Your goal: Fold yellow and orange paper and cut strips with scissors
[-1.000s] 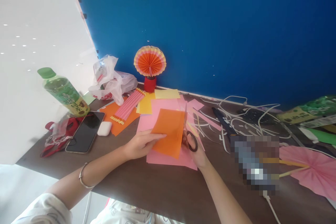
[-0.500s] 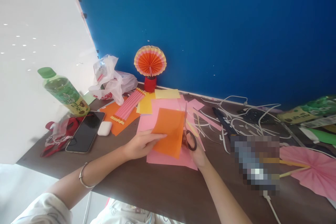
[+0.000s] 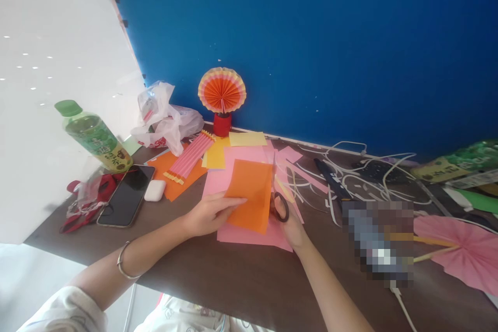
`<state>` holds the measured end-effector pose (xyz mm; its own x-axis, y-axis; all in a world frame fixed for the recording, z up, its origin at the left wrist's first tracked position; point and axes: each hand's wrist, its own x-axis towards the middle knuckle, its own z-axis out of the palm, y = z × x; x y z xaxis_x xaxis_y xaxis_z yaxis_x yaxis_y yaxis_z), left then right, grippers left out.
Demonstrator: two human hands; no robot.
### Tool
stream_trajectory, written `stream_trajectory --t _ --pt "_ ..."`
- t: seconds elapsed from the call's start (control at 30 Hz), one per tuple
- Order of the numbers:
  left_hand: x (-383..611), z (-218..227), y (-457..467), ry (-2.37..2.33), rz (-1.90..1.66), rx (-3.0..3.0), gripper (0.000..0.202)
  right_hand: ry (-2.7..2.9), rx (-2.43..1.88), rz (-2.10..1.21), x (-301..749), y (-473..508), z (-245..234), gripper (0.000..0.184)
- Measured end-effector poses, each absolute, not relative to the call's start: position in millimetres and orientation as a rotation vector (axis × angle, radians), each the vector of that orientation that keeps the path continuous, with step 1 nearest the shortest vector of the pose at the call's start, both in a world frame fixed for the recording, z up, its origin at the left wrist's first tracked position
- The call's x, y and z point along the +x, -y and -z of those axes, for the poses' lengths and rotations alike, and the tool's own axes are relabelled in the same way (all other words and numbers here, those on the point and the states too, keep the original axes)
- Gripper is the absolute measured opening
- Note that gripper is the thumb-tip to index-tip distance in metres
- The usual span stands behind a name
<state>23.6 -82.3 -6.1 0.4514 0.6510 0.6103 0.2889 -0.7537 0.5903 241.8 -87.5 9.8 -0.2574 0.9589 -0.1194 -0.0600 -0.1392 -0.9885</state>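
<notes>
Orange paper [image 3: 251,187] is pinched at its left edge by my left hand [image 3: 210,212], thumb and fingers closed over it. At its right edge, my right hand [image 3: 290,228] grips black-handled scissors [image 3: 281,206]; the fingers are partly hidden behind the paper and handles. The scissor blades point away from me along that edge; whether they are open or closed I cannot tell. Below the orange paper lie pink sheets [image 3: 257,240] on the dark table. Behind them are yellow paper pieces [image 3: 247,139] and a pleated pink strip [image 3: 190,158] with yellow ends.
A pleated paper fan [image 3: 222,91] stands in a red holder [image 3: 222,124] by the blue wall. On the left are a green bottle [image 3: 97,137], phone [image 3: 126,197], white case [image 3: 154,190] and plastic bag [image 3: 171,124]. White cables [image 3: 350,181] and a pink fan [image 3: 462,249] lie right.
My right hand and the scissors have shifted very slightly left along the orange paper's edge. My left hand keeps its hold on the paper, nearly still.
</notes>
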Motion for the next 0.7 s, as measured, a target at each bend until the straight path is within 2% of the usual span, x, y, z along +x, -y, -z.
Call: stream_trajectory --t 0.7 --pt "27.3 9.4 85.2 -0.803 -1.213 2.280 0.029 1.327 -1.154 -1.487 242.6 87.4 -6.3 0.044"
